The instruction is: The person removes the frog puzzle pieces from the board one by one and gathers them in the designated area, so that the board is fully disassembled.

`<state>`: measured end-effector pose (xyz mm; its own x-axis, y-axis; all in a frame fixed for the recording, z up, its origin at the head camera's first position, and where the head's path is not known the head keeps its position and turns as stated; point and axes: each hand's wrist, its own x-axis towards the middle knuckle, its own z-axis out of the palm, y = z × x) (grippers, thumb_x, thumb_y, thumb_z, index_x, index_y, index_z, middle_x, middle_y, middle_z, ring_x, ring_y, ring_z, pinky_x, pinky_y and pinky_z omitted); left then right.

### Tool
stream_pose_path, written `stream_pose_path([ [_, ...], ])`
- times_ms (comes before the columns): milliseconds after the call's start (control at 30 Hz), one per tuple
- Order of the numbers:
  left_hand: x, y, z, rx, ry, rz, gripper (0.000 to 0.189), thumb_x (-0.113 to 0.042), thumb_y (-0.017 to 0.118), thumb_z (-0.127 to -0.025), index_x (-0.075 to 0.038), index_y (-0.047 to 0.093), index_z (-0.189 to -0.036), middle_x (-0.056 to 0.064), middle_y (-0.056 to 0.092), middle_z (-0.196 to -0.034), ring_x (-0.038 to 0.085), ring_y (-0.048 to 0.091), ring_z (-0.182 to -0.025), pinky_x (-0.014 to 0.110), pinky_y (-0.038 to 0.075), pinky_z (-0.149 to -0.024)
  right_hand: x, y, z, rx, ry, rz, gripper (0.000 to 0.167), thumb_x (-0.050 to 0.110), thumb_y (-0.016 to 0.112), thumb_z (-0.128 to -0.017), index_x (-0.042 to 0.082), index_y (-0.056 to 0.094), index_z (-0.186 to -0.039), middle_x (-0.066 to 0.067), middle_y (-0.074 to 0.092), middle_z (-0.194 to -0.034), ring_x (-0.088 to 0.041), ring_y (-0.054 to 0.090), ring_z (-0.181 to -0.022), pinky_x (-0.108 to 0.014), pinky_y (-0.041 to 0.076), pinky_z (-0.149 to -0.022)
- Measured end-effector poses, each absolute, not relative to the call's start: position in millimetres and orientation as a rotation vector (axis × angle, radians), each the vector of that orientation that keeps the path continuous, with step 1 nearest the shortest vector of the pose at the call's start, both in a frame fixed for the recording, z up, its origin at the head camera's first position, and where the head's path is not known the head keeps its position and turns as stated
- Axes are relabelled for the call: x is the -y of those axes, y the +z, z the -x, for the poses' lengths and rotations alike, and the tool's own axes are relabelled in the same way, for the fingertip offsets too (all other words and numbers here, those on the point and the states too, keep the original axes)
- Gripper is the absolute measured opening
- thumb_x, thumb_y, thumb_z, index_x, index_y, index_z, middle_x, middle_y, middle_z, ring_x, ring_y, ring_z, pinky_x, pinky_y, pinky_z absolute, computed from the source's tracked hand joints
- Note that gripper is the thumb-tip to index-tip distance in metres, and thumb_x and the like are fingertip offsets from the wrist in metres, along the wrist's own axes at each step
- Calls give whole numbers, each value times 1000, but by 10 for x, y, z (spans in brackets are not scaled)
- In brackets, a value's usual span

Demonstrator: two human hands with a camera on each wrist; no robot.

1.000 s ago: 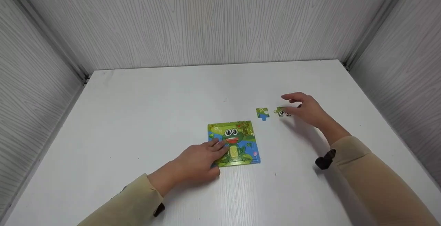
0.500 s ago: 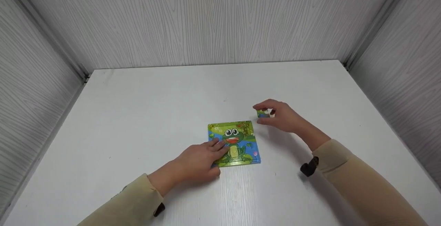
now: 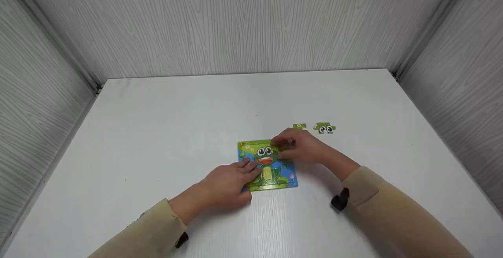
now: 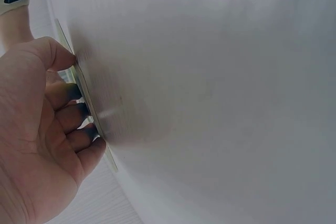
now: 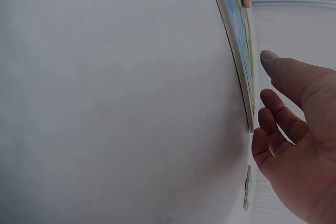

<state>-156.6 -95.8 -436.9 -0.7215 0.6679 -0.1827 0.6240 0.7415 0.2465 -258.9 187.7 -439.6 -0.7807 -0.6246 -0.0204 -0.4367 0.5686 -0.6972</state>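
Note:
A square frog jigsaw puzzle (image 3: 283,177) lies on the white table, its edge thick in the right wrist view. My left hand (image 3: 227,184) rests on its left side, fingers laid across the picture and thumb by the near left corner. Over the upper right corner is my right hand (image 3: 308,147), thumb and index finger apart at the surface. No piece shows between those fingers in the right wrist view. Beyond that hand lie a green puzzle piece (image 3: 299,125), partly covered by it, and a puzzle piece with two frog eyes (image 3: 324,128).
The white tabletop (image 3: 177,116) spreads around the puzzle. Pale wood-grain panels stand at the back (image 3: 251,26) and on both sides. Each sleeve has a dark wrist mount, such as the right one (image 3: 340,199).
My right hand has moved left and nearer, from the eyes piece, past the green piece, to the puzzle's upper right corner. Both pieces stay behind on the table. The left hand has not moved.

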Motion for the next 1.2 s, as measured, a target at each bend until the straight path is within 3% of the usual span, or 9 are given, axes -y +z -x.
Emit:
stream_pose_path([
  [233,977,-4367,1568,-2672,261,-1000,67,-34,52,-101,-15,42,-165,3,35,-171,27,30,-159,49,42,-118,-1868,-4467,2584,-2507,-951,898,39,22,82,-96,18,75,-133,2,62,-131,-20,58,-124,-44,46,-111],
  [467,975,-4371,1566,-2682,250,-1023,68,-34,54,-101,-12,42,-164,6,36,-170,30,32,-157,49,42,-118,-1889,-4511,2598,-2462,-993,890,34,22,82,-96,22,76,-130,2,60,-131,-20,56,-125,-45,44,-112],
  [733,874,-4318,1600,-2696,211,-1059,65,-39,51,-105,-13,44,-163,9,38,-169,31,32,-157,47,33,-124,-1908,-4506,2595,-2446,-1007,888,32,22,81,-97,22,76,-129,3,59,-131,-19,55,-125,-44,44,-113],
  [1200,686,-4349,1785,-2676,173,-1093,71,-50,49,-108,-14,36,-167,7,31,-172,28,27,-159,47,39,-121,-1939,-4547,2607,-2436,-1017,902,28,23,80,-98,23,76,-126,4,59,-130,-19,55,-124,-44,45,-110],
])
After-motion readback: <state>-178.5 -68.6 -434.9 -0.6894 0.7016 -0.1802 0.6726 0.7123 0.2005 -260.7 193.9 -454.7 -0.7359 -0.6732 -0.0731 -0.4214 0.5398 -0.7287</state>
